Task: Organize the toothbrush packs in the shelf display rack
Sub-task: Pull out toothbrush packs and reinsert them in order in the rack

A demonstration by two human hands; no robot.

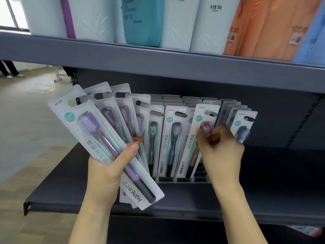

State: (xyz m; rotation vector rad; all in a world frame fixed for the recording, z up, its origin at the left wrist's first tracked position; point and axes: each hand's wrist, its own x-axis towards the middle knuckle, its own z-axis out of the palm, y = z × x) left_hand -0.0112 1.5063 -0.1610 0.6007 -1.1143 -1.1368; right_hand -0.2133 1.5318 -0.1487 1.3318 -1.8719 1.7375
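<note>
Purple toothbrush packs [105,145] make up the fan held in the left hand [107,171], thumb clamped across the front card and fingers curled behind, several packs spread out and not yet put away. The right hand [221,148] is closed in a pinch on the pink-brush pack [197,138], which stands tilted at the front of the slotted display rack [184,179] on the dark grey shelf [88,196]. Rows of packs already stand upright in the rack behind it: a green one, a blue one, and darker ones to the right, sorted by colour as far as I can see. So I'd judge the job well underway but not finished; the purple handful needs a slot of its own, and the pink pack looks only half settled. Above, tissue packs [175,22] line the upper shelf.
</note>
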